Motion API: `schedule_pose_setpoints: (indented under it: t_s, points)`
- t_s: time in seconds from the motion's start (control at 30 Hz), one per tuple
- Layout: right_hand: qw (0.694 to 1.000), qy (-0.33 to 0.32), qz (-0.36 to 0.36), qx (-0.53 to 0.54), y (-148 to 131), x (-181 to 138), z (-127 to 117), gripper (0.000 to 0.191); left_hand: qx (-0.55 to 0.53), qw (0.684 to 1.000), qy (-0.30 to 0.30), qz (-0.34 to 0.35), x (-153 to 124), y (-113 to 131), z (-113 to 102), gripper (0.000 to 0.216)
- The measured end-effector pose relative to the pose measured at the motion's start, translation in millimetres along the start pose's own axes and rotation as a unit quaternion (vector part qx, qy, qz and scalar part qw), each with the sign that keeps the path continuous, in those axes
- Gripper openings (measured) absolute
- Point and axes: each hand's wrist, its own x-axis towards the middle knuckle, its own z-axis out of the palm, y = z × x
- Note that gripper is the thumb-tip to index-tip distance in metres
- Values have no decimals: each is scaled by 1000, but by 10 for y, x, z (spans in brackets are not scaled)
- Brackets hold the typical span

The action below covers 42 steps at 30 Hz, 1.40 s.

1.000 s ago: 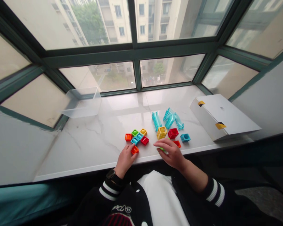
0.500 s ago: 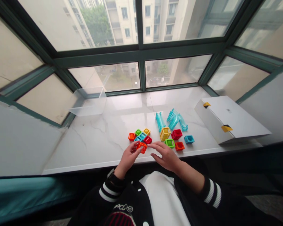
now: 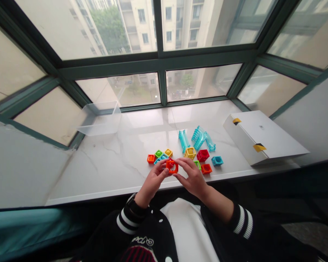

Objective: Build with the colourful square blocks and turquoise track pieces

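Window frame [image 3: 161,60], dark green, spans the view; its top and outer panes are cut off by the picture edges. Below it, pale veined sill [image 3: 112,171], front edge partly covered by the hands.

Wearer's dark jacket [image 3: 106,233]: striped cuffs visible, lower part cropped, chest lettering only partly legible. White box [image 3: 265,136] at right on the sill, two yellow-and-black tabs on it; contents not visible. Clear bin [image 3: 101,125] at far left, walls hard to make out against the frame.

Left hand [image 3: 153,181] and right hand [image 3: 194,180] meet over the sill near its front edge. Left: thumb and fingers clamped on an orange-red block [image 3: 171,162], its round opening facing the camera. Right: fingertips at the block's upper edge, thumb at its lower edge, closed on its right side; hidden finger surfaces not observable.

Beyond the right hand: three translucent turquoise track pieces [image 3: 198,138]. Nearer: yellow block [image 3: 190,153], red block [image 3: 203,155], blue block [image 3: 217,160], orange block [image 3: 206,169]; green block [image 3: 198,165] half covered by the right hand.

Beyond the left hand: small cluster of coloured blocks [image 3: 158,154], near side masked by fingers and held block; exact count cannot be read.
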Motion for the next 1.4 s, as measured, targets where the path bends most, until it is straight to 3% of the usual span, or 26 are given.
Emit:
schedule_pose_setpoints:
  t_s: [0.23,0.63,0.87,1.07,1.4]
  points:
    - [1000,-12,0,-17,19,22,10,63,7,1000,19,6,54,-16,33,47]
    - [997,40,3,-62,152,-22,-78,77,34,999,-33,21,245,6,298,49]
    - [994,73,23,-76,199,-66,-186,73,54,995,-75,36,274,-19,360,58]
    - [989,95,40,-102,409,-161,-448,73,129,989,-51,52,279,-68,209,57]
    - [971,129,143,-141,799,-567,-935,67,270,960,36,63,373,-379,-174,41]
